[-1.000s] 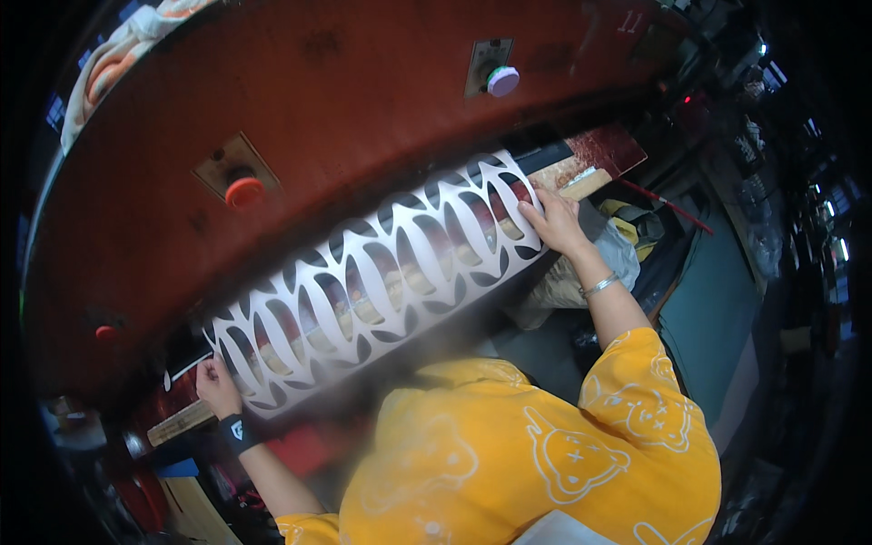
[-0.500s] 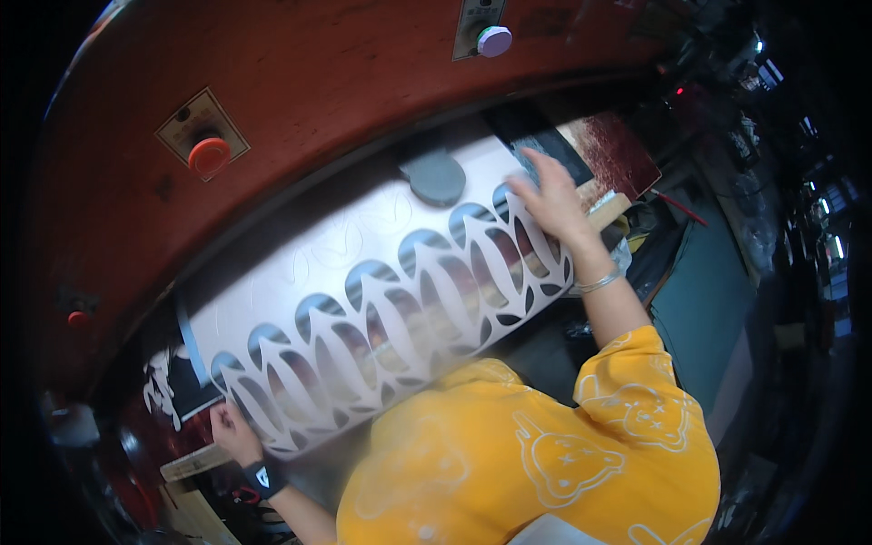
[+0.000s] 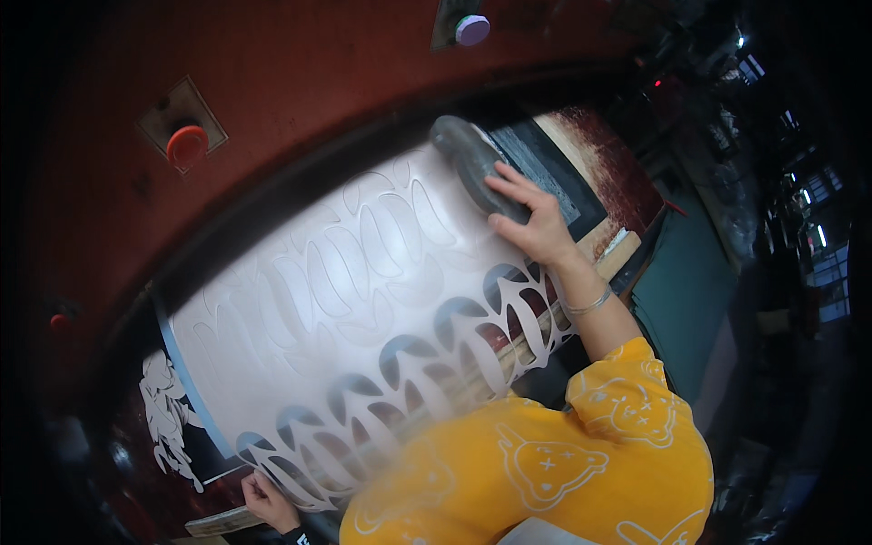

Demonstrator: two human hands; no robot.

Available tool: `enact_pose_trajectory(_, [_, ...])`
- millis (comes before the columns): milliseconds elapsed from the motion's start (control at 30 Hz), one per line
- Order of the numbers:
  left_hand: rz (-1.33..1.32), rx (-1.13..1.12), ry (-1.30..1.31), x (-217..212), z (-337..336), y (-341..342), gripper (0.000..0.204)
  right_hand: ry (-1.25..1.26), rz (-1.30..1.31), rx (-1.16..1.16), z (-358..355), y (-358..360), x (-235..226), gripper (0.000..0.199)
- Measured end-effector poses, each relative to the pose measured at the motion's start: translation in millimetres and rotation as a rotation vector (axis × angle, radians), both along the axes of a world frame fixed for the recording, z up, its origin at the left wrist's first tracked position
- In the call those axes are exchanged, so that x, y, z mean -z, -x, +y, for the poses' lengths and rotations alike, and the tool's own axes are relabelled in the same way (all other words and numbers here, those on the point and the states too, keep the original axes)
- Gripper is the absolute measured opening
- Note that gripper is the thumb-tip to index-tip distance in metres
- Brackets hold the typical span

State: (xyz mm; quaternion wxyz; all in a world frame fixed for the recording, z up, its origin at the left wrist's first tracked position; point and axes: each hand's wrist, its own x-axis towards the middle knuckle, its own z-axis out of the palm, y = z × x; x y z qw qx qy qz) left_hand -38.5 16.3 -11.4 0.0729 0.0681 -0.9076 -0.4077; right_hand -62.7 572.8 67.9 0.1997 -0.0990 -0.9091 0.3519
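A wide white sheet [image 3: 272, 363] lies under the red machine. Its near part is cut through with rows of curved holes and hangs toward my body; farther up, curved outlines mark its surface. My left hand [image 3: 268, 502] has its fingers curled closed at the sheet's near left corner, seemingly pinching the edge. At the sheet's far right, a long, rounded dark grey block [image 3: 472, 159], somewhat like a shoe sole, lies tilted. My right hand [image 3: 538, 218] grips its near end, fingers on top and thumb at the side.
The red machine body [image 3: 300, 82] arches over the far side, with an orange-red push button [image 3: 187, 145] and a pale one [image 3: 472, 30]. White cut scraps [image 3: 165, 409] lie on the left. A wooden strip [image 3: 618, 256] and a green surface [image 3: 686, 300] are on the right.
My right hand has left the sheet's right edge and taken hold of the grey block, which now shows lengthwise. The sheet has come nearer, exposing more outlines. The whole view has shifted.
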Motion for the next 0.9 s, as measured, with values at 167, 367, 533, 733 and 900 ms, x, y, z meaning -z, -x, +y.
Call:
enact_pose_trajectory(167, [0.019, -0.013, 0.008, -3.1, 3.0, -0.5, 0.026, -0.347, -0.171, 0.084, 7.1, 5.1, 8.6, 0.049])
enact_pose_trajectory(367, [0.021, -0.043, 0.107, -4.1, 2.8, 0.7, 0.026, -0.354, -0.144, 0.099, 7.4, 7.3, 21.9, 0.048])
enact_pose_trajectory(533, [0.126, -0.047, 0.025, 5.7, 1.3, -2.4, 0.024, -0.354, -0.143, 0.077, 13.1, 3.7, 25.1, 0.048])
enact_pose_trajectory(733, [0.374, -0.137, -0.057, 19.8, -4.6, -8.6, 0.024, -0.127, 0.235, 0.275, 23.7, 12.3, 17.0, 0.064])
enact_pose_trajectory(900, [0.463, -0.103, -0.159, 29.4, -8.6, -6.3, 0.026, -0.177, 0.863, 0.473, 17.9, 42.2, -32.8, 0.07])
